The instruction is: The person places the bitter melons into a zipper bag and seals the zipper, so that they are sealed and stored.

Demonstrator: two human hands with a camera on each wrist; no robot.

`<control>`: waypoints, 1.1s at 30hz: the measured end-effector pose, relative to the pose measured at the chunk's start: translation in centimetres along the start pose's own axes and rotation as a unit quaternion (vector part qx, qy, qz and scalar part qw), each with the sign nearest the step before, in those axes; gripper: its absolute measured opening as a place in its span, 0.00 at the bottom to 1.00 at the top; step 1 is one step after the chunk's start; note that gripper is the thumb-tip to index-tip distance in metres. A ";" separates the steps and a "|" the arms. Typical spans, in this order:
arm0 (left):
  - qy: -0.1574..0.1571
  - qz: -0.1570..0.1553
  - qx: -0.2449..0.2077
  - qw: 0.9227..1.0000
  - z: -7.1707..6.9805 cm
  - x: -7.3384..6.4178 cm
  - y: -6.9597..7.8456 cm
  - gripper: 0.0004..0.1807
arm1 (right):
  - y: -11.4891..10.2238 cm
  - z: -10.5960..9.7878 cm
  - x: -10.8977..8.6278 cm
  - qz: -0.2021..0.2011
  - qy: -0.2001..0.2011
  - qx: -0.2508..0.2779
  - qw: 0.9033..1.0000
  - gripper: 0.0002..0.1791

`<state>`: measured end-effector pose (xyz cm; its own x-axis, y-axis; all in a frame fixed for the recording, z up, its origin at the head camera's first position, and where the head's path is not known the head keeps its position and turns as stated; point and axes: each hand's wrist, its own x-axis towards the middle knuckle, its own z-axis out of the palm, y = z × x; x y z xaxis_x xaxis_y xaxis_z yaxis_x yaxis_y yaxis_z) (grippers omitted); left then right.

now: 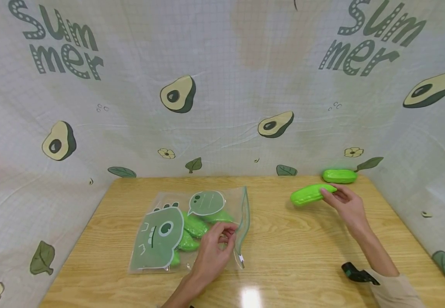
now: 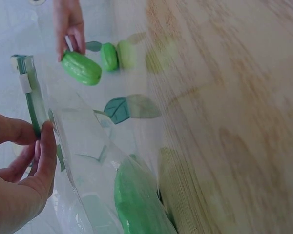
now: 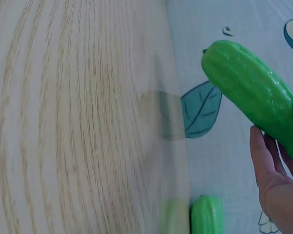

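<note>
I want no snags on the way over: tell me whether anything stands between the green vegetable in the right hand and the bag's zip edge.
Nothing visible does: only tabletop shows between the green vegetable in the right hand and the bag. The left hand pinches the zip edge itself.

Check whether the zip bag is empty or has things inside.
Not empty: several green cucumber-like pieces show through the clear zip bag.
</note>
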<state>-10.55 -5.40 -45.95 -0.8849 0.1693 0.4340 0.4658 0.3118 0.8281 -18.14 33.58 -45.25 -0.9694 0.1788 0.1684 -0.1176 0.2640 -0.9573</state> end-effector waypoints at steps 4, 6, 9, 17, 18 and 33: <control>-0.002 -0.008 0.000 1.000 0.0 0.0 0.0 0.11 | -0.1 0.4 0.0 0.002 -0.008 0.030 1.000 0.24; -0.002 -0.007 -0.001 1.000 0.0 0.0 0.0 0.11 | -0.2 0.7 -0.1 0.000 -0.010 0.033 0.999 0.24; -0.002 -0.004 -0.002 1.000 0.0 0.0 0.0 0.11 | -0.3 1.1 -0.1 -0.004 -0.016 0.048 0.999 0.25; -0.001 -0.006 -0.002 1.000 0.0 0.0 0.0 0.12 | -0.8 2.2 -0.3 -0.006 -0.028 0.079 0.996 0.23; 0.000 -0.006 -0.003 1.000 0.0 0.0 0.0 0.12 | -0.9 2.4 -0.3 -0.006 -0.030 0.081 0.996 0.22; -0.001 -0.001 -0.001 1.000 -0.1 0.1 0.1 0.12 | -1.4 4.6 -0.5 0.006 -0.057 0.112 0.992 0.18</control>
<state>-10.60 -5.44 -45.84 -0.8858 0.1702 0.4317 0.4640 0.3102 0.8298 -18.44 28.73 -45.05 -0.9874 0.0691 0.1421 -0.1394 0.0429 -0.9893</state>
